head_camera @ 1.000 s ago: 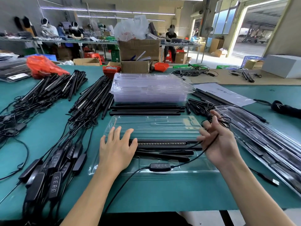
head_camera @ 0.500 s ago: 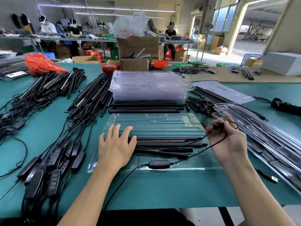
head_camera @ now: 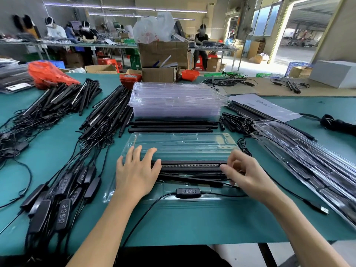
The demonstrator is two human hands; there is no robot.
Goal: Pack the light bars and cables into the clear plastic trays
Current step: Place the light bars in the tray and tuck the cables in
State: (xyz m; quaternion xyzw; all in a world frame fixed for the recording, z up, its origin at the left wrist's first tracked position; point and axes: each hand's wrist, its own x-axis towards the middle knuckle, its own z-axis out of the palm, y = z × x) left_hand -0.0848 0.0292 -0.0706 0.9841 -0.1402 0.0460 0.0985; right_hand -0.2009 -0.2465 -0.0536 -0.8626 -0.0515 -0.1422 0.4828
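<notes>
The desk [head_camera: 173, 224] carries everything, its green top running from the near edge back to cartons at the far edge. Along the left edge lie heaps of bars [head_camera: 107, 112] with tangled cables and controllers, probably kept within reach for refilling. A stack [head_camera: 177, 99] of empty trays sits at mid-desk, and filled trays [head_camera: 308, 162] lean along the right edge, seemingly set aside as done. The open tray [head_camera: 179, 147] lies near the near edge, in front of the person, lid part away, so both hands can work over it. Bars [head_camera: 190, 166] already lie in its channels. The left hand [head_camera: 136, 174] is spread wide and flat on the tray's left end, likely to pin it down. The right hand [head_camera: 244, 174] is narrowed, fingers curled at the bars' right end, apparently tucking cable [head_camera: 243, 146] in; whether it grips anything I cannot tell. A controller [head_camera: 187, 192] rests across the tray's front lip, its lead trailing off the near edge, not yet seated.
</notes>
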